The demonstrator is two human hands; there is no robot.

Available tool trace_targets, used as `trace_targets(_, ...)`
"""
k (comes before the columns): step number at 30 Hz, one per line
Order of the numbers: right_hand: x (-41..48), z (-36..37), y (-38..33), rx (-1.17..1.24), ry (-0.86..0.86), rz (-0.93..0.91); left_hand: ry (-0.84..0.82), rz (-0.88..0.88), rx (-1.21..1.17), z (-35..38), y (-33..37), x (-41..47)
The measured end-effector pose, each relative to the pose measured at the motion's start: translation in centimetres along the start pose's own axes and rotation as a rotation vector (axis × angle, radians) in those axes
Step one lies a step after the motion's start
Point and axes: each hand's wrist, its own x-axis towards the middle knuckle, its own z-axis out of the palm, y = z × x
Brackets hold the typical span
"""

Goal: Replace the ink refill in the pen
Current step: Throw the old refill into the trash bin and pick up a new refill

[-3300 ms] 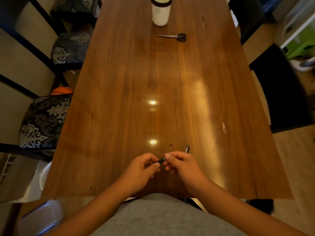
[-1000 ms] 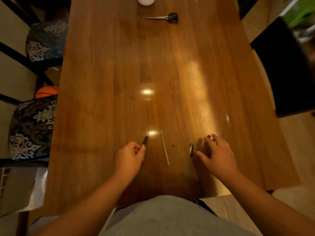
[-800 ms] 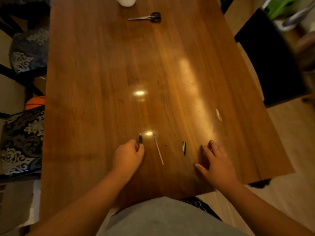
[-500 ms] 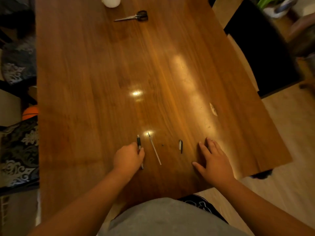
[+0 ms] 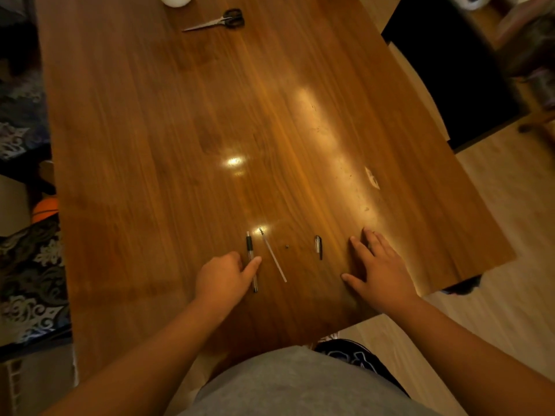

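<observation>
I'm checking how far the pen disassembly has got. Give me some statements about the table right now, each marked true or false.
1. The refill lies loose on the table. True.
2. The right hand holds the cap. False: it rests flat beside the cap, apart from it.
3. The left hand touches the pen barrel. True.
4. The scissors lie beside the refill. False: they are at the far end.

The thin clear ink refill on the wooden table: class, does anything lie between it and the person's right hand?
Yes. A tiny dark speck and the small black pen cap lie between the refill and the right hand.
</observation>
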Motion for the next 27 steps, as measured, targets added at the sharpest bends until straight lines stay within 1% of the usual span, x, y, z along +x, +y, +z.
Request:
trace_targets(2, -0.9, -0.4, 0.1, 0.080, 0.023, -0.001, -0.121, 0.070, -0.011, -0.3, 0.6, -0.7)
trace_targets(4, -2.8, -0.4, 0.6, 0.238, 0.105, 0.026, -0.302, 0.159, -0.040, -0.3, 2.1, -1.8)
trace_targets(7, -7.5, 0.7, 1.9, 0.499, 0.169, 0.148, -0.502, 0.278, -0.082, 0.9, 5.6, -4.3)
trace_targets(9, -11.2, 2.2, 3.7, 0.619, 0.141, 0.261, -0.601, 0.354, -0.097, 2.7, 8.4, -6.2)
trace_targets(11, -15.2, 4.5, 6.4, 0.708, 0.066, 0.386, -0.695, 0.408, -0.097, 5.1, 11.2, -8.2)
trace_targets(14, -21.4, 8.6, 11.3, 0.787, -0.057, 0.546, -0.803, 0.406, -0.045, 9.4, 14.9, -10.8)
trace_targets(17, -27.8, 13.2, 16.4, 0.868, -0.115, 0.681, -0.857, 0.372, 0.093, 14.2, 17.6, -13.2)
trace_targets(18, -29.9, 14.7, 18.0, 0.900, -0.114, 0.735, -0.863, 0.330, 0.115, 15.7, 18.4, -14.0)
trace_targets(20, -34.3, 17.8, 20.8, 0.986, -0.097, 0.853, -0.874, 0.224, 0.100, 18.2, 19.9, -15.8)
trace_targets(21, -36.6, 19.2, 22.1, 1.038, -0.087, 0.913, -0.881, 0.202, 0.089, 19.4, 20.8, -16.7)
trace_targets(23, -40.7, 21.8, 24.0, 1.136, -0.081, 1.027, -0.899, 0.217, 0.120, 21.2, 22.7, -18.5)
trace_targets(27, -47.1, 25.6, 26.7, 1.293, -0.107, 1.214, -0.849, 0.384, 0.285, 23.2, 27.0, -21.3)
